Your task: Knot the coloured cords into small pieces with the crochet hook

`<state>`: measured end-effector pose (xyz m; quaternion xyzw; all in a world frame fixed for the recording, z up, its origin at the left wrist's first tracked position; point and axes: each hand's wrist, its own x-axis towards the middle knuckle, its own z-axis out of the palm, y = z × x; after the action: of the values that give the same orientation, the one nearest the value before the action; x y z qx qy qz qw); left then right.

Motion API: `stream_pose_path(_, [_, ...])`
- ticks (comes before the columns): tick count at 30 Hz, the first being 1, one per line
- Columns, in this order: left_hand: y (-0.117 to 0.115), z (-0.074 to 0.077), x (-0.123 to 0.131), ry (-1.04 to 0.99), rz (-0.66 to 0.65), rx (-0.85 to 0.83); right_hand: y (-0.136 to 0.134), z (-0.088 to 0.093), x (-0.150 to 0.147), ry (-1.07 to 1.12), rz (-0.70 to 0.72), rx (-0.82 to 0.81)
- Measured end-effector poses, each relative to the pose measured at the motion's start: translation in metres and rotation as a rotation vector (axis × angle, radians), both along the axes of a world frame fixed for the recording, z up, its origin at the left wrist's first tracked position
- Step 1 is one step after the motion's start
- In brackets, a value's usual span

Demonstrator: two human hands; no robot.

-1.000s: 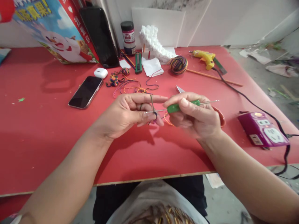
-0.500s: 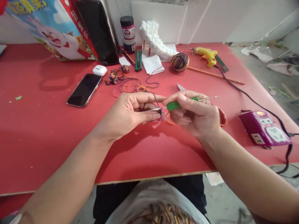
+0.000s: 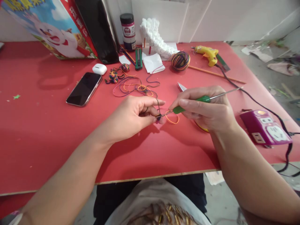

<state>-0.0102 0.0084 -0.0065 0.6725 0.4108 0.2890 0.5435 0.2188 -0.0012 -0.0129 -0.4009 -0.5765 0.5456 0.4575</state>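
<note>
Left forearm (image 3: 70, 175) is slanting in from lower left; left hand (image 3: 131, 117) is pinching, index finger (image 3: 151, 101) pointing rightward. Right forearm (image 3: 243, 168) is angling in from lower right; right hand (image 3: 207, 107) is gripping pen-style. Hands are sitting close, apart.

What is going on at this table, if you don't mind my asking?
A person is handling thread just above the red table. The right hand holds a green-handled crochet hook, with one end of its metal shaft at a small dark piece of threadwork pinched in the left hand. Loose loops of thread lie beyond the hands, with a multicoloured thread ball farther back.
</note>
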Motion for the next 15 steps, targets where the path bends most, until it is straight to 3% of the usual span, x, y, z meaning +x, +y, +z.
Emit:
stream_pose_path(6, [0.001, -0.001, 0.001, 0.048, 0.066, -0.053, -0.003, 0.001, -0.002, -0.129, -0.035, 0.125])
stream_pose_path(15, [0.008, -0.005, 0.002, -0.18, 0.201, -0.322, -0.007, -0.001, -0.011, -0.206, -0.043, 0.331])
